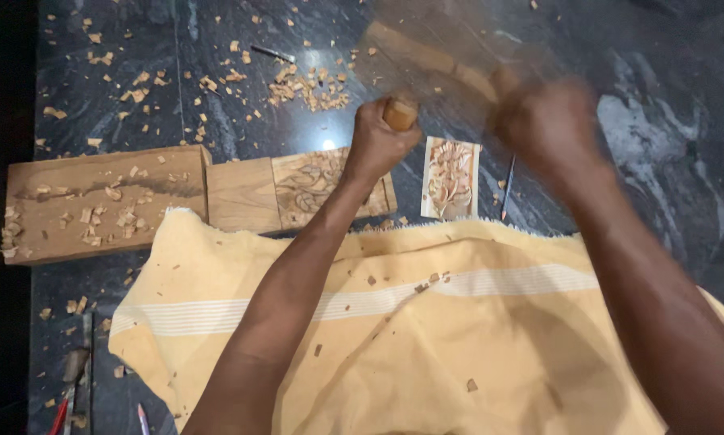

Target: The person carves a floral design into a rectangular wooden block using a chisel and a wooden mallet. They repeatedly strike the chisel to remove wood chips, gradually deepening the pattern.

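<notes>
Gripping the wooden chisel handle point(400, 113) in clenched left hand point(376, 145) fingers over the carved wood block point(314, 187) directly beneath them, the blurred right hand point(549, 121) grasps a raised mallet point(426, 56), so strikes should land squarely.

The scene is moderately lit, warm in tone, with light falling from above — a small bright glare spot sits on the polished dark stone floor point(136, 48) just above the carved wood block point(306, 189). Broad pale reflections sheen the floor at the upper right. The left edge falls into near-black shadow. The right hand point(551, 125) is heavily smeared by motion blur, and the mallet point(426, 56) it swings shows only as a ghostly streak. The left hand point(378, 141), the yellow cloth point(426, 338) and the wood chips point(310, 89) stay fairly sharp — soft shadows lie under the arms.
</notes>
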